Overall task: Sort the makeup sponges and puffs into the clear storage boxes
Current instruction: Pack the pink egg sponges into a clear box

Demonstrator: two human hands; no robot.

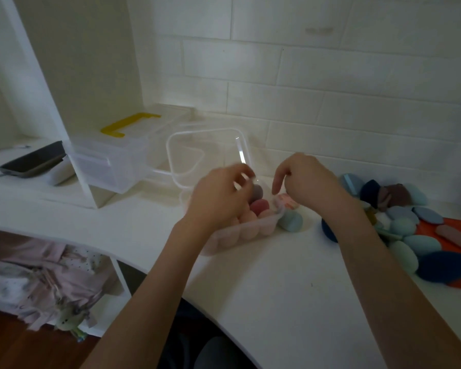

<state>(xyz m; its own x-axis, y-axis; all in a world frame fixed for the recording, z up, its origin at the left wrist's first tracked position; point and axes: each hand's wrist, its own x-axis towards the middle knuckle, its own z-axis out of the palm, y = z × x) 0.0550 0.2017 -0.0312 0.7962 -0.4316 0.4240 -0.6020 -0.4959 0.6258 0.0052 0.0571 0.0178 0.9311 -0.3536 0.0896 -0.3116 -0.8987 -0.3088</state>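
1. Left hand (218,193) over the clear box (240,233), fingers curled, seeming to pinch a dusty purple sponge (256,192) from above; a bit blurry, so not sure.
2. Right hand (306,182) just beside it, fingers hanging loose and pointing down at the box's right end, holding nothing that shows.
3. Box already holding pink and peach sponges (250,218) in a row, with its clear lid (208,153) standing open behind.
4. Step in hand, as a guess: tucking the purple sponge in among the pink ones.
5. Next move, most likely: push it down snug, then reach right for more.
6. Pile of blue and teal puffs (415,243) waiting on the right, some on an orange mat (445,227); one teal sponge (290,221) touching the box's right end.
7. Bare white desk (277,302) in front, good room for arms.
8. Curved desk edge near on the left, with a drop below.
9. Wall close behind, and a bigger clear bin with a yellow handle (129,125) to the left.
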